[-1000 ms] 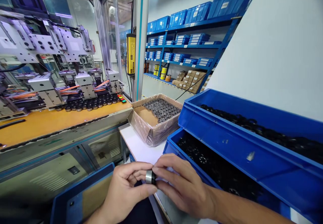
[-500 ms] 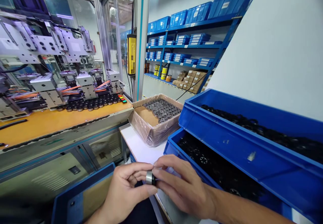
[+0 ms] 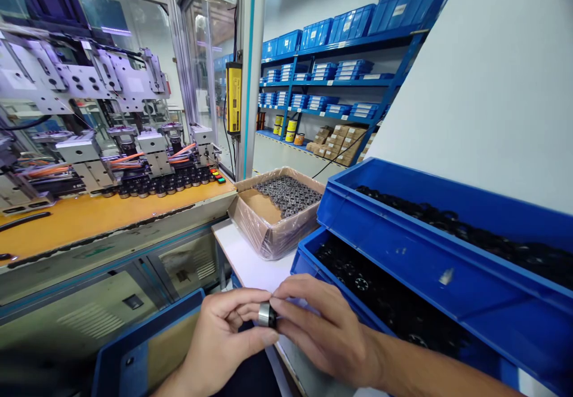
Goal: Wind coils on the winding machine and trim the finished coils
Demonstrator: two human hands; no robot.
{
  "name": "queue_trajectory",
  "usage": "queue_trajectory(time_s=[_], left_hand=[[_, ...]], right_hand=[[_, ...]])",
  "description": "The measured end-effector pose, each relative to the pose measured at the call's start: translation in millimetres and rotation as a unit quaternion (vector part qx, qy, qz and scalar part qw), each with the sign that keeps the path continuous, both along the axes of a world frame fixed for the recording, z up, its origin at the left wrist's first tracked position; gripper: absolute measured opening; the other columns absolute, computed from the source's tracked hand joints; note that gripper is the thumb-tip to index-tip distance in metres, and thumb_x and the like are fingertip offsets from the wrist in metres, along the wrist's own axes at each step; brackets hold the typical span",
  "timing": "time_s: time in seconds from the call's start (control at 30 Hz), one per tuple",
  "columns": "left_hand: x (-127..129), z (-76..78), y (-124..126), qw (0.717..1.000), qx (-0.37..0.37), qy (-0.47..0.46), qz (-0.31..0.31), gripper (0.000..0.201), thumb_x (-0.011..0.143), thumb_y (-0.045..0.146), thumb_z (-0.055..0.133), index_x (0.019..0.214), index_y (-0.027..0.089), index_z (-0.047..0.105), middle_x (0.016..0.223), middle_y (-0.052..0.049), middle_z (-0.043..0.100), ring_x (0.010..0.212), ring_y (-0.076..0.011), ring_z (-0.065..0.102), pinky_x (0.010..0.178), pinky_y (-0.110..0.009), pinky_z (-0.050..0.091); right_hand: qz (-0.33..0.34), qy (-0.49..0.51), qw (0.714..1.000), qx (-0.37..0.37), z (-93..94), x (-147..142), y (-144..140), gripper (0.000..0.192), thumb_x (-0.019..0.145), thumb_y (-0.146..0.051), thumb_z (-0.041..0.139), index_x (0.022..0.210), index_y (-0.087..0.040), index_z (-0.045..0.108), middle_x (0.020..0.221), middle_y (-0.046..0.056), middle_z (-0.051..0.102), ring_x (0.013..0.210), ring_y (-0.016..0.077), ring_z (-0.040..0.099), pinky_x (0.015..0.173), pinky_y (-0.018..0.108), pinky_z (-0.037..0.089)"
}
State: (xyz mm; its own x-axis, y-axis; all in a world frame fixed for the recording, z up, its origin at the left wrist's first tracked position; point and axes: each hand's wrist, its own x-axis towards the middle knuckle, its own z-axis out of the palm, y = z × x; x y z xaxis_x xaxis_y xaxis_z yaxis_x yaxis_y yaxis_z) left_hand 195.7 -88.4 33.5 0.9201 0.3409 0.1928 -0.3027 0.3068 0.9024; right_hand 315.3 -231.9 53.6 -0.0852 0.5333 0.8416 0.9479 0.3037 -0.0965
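Observation:
A motor stator core (image 3: 264, 314), a short silver cylinder with a black plastic end piece, is held between my two hands low in the middle of the view. My left hand (image 3: 226, 337) grips its silver side, thumb below and fingers curled behind. From the other side, the fingertips of my right hand (image 3: 324, 334) press on the black end. Both index fingertips meet just above the part. Its far side and inner face are hidden by the fingers.
Right of my hands, two stacked blue bins (image 3: 403, 251) hold black plastic pieces. Ahead stands a plastic-lined carton (image 3: 268, 239) of small metal cores on a white table (image 3: 237, 254). To the left, a winding machine (image 3: 152, 146) has several black-ended parts along its orange bench (image 3: 89, 215).

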Motion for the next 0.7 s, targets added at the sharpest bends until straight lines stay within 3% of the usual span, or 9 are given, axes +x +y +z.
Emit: queue_trajectory(time_s=[0.2, 0.47, 0.7], left_hand=[[-1, -2.2, 0, 1.000, 0.003, 0.005, -0.008, 0.039, 0.061, 0.001, 0.084, 0.093, 0.023, 0.081, 0.085, -0.003, 0.082, 0.076, -0.0148, 0.077, 0.071, -0.015, 0.059], [-1, -1.4, 0, 1.000, 0.005, 0.006, -0.007, 0.038, 0.060, 0.003, 0.085, 0.092, 0.023, 0.081, 0.083, -0.003, 0.082, 0.074, -0.0153, 0.077, 0.071, -0.016, 0.059], [-1, -4.3, 1, 1.000, 0.000, 0.021, -0.022, 0.039, 0.059, 0.006, 0.087, 0.093, 0.022, 0.081, 0.084, -0.005, 0.082, 0.075, -0.0177, 0.078, 0.071, -0.020, 0.061]], right_hand=[[-0.019, -0.016, 1.000, -0.003, 1.9, 0, -1, 0.019, 0.094, -0.009, 0.057, 0.112, -0.009, 0.060, 0.096, 0.011, 0.065, 0.087, 0.0167, 0.064, 0.074, 0.029, 0.057], [-0.002, -0.007, 1.000, -0.018, -8.0, 3, -1, 0.028, 0.090, -0.006, 0.061, 0.118, -0.009, 0.058, 0.099, 0.012, 0.064, 0.087, 0.0178, 0.063, 0.073, 0.031, 0.057], [-0.024, -0.016, 1.000, 0.009, -5.9, 2, 1, 0.015, 0.093, -0.014, 0.061, 0.108, -0.009, 0.061, 0.093, 0.009, 0.064, 0.081, 0.0158, 0.062, 0.070, 0.028, 0.056]])
